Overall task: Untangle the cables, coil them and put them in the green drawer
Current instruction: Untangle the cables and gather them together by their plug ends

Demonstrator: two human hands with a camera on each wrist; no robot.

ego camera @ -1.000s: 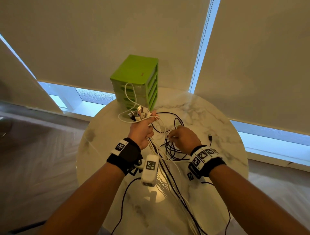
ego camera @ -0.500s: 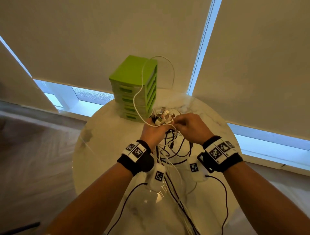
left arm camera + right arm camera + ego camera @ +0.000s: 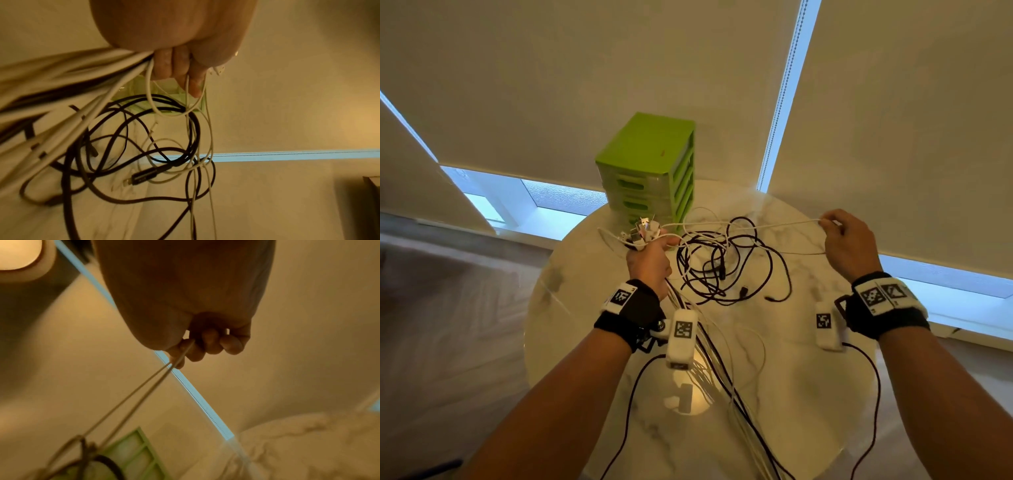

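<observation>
Pulling one white cable (image 3: 753, 224) sideways out of a knot, a person worked at a round marble table (image 3: 808, 394), the right hand (image 3: 847, 245) pinching the cable's loop between thumb and fingertips while the left hand (image 3: 650, 262) clenched a bundle of plugs (image 3: 642, 231) and cable ends. A tangle of black cables (image 3: 722, 270) lay on the table between the hands, just in front of the green drawer unit (image 3: 650, 171), whose drawers all appeared closed. The step seemed best done slowly, the left hand holding firm and the right drawing the white strand clear where it crossed the black loops, easing off if those tightened
</observation>
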